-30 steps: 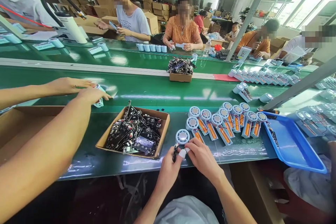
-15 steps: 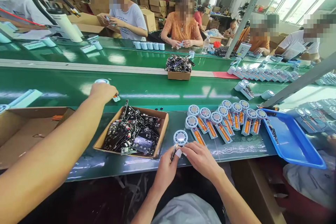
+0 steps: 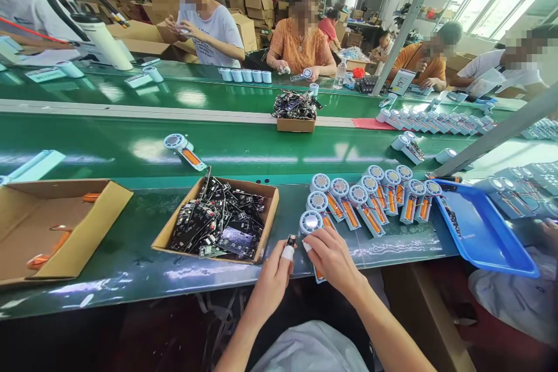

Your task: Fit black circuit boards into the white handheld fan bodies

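My left hand [image 3: 271, 279] pinches a small black circuit board [image 3: 291, 240] upright, a white cover on its thumb. Just to the right, my right hand [image 3: 332, 256] is closed over a light-blue handheld fan [image 3: 311, 222] standing at the bench edge; its round head shows above my fingers, and most of the handle is hidden beneath them. A white cover is also on a finger of this hand. Several similar fans [image 3: 368, 209] with orange battery cells in open handles lie right behind it. Left of my hands is a cardboard box [image 3: 271, 215] heaped with black circuit boards [image 3: 220, 218].
A blue tray [image 3: 501, 244] sits at the right, beside a slanted metal post [image 3: 501, 128]. One fan [image 3: 175, 142] lies on the green conveyor [image 3: 244, 154]. A cardboard box [image 3: 104, 232] with orange cells is at far left. Co-workers sit across the line.
My right hand and the fan have shifted slightly right, apart from my left hand, which now shows the board. Another person's arm has left the left side, and a fan lies on the conveyor there.
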A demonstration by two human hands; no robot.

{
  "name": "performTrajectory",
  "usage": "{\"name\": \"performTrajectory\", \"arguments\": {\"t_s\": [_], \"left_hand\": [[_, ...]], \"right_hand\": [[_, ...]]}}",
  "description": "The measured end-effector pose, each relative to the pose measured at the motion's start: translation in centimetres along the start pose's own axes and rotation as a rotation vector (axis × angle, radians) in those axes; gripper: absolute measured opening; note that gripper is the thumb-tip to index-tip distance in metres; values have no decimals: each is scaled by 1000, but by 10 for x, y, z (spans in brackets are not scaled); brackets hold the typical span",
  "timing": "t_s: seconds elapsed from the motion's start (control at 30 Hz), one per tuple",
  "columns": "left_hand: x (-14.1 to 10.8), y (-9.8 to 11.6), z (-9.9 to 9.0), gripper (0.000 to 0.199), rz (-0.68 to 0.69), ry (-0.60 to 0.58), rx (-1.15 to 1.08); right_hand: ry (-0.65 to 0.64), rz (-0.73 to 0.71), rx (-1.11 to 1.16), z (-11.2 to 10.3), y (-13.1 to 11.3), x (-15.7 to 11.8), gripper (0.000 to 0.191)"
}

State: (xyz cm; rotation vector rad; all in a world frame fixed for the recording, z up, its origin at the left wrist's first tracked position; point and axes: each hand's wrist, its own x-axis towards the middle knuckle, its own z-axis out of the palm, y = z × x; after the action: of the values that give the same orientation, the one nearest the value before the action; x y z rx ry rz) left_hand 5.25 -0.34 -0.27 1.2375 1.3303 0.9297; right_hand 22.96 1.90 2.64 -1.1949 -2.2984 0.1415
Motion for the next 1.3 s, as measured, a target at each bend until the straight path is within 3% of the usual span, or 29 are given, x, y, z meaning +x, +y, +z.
{"name": "performTrajectory", "arguments": {"t_s": [0.1, 0.2, 0.4, 0.6, 0.8, 0.97, 1.1, 1.2, 1.3], "left_hand": [[-3, -1, 7, 28, 18, -29, 80], [-1, 4, 9, 23, 119, -7, 216], [-1, 9, 7, 25, 221, -7, 292], [0, 2, 7, 27, 254, 7, 326], [1, -4, 3, 31, 380, 39, 435], [6, 3, -9, 33, 414, -96, 432], [12, 11, -18, 33, 409, -223, 407], [14, 11, -19, 31, 401, -259, 411], [13, 7, -15, 32, 409, -223, 381]], "right_hand": [[-13, 28, 63, -2, -2, 2, 22], [-33, 48, 67, -3, -6, 3, 23], [-51, 87, 46, -5, -11, 5, 23], [-65, 114, 57, -7, -12, 6, 24], [-85, 120, -18, -4, -16, 7, 22], [-37, 168, 142, -4, -8, 5, 27], [-74, 97, 271, -7, 0, 5, 29], [-64, 91, 301, -8, 0, 7, 28], [-50, 164, 321, -13, -1, 5, 24]]}}
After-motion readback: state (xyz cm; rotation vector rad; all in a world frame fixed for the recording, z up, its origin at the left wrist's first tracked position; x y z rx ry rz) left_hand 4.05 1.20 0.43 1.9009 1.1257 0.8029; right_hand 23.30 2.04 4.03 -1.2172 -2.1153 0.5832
